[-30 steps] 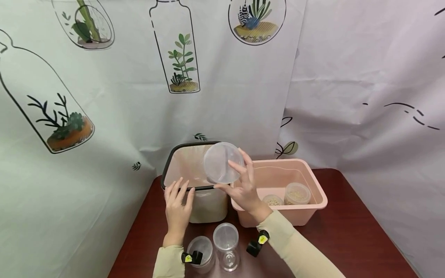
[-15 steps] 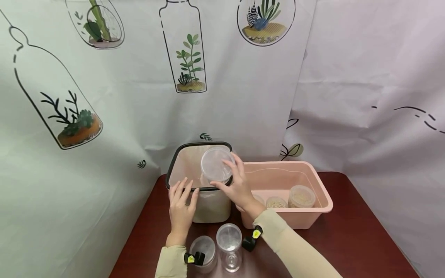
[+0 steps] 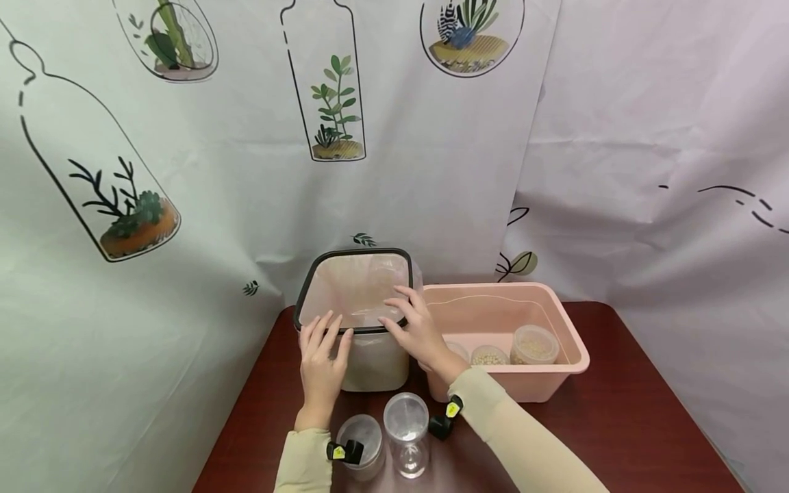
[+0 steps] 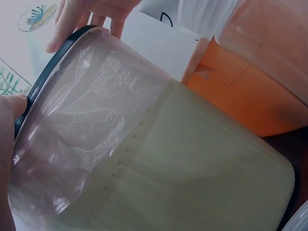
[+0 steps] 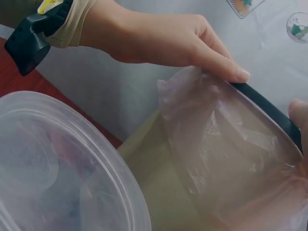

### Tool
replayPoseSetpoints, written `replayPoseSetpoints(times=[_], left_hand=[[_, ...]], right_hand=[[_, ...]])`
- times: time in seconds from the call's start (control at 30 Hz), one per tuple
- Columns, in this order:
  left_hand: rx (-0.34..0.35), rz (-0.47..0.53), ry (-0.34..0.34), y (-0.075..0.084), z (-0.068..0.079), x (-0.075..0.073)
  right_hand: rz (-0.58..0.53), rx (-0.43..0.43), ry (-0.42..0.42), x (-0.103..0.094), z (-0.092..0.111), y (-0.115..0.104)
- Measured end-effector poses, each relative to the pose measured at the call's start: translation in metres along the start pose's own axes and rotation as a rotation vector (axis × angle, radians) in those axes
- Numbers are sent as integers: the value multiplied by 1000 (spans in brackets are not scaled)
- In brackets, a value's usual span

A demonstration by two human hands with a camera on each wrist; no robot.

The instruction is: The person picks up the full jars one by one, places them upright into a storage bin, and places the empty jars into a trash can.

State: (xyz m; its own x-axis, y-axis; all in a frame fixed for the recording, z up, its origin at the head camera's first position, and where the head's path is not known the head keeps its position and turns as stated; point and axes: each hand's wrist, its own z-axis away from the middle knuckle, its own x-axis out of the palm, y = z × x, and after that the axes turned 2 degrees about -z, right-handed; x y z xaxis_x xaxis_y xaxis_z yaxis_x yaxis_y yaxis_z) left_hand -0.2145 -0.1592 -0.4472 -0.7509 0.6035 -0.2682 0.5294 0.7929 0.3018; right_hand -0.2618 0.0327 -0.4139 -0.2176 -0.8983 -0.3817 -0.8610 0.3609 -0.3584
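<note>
A trash bin [image 3: 376, 363] with a black rim and a thin clear plastic liner [image 4: 115, 91] stands in front of me. My left hand [image 3: 320, 370] rests at its front left rim, fingers fairly straight over the edge. At the front right corner is my right hand [image 3: 420, 332], fingers spread over the opening and holding nothing. In the right wrist view its thumb [image 5: 236, 73] lies by the black rim. Inside the bin, a faint round translucent shape [image 3: 390, 268] shows near the back right.
Right of the bin, a pink tub [image 3: 564, 335] holds several small round containers, one with pale grains [image 3: 535, 346]. Close to me stand a lidded clear container [image 3: 364, 438] and a tall clear jar [image 3: 407, 418]. A printed cloth [image 3: 431, 171] hangs behind the dark red table [image 3: 622, 411].
My right hand has moved left and down over the bin and let go of a round translucent container, which dropped inside. My left hand has stayed at the rim.
</note>
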Motion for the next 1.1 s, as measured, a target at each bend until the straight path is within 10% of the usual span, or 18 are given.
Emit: replayPoseSetpoints(times=[1.1], left_hand=[[-5, 15, 24, -2, -1, 4]], right_hand=[[-48, 5, 65, -32, 41, -21]])
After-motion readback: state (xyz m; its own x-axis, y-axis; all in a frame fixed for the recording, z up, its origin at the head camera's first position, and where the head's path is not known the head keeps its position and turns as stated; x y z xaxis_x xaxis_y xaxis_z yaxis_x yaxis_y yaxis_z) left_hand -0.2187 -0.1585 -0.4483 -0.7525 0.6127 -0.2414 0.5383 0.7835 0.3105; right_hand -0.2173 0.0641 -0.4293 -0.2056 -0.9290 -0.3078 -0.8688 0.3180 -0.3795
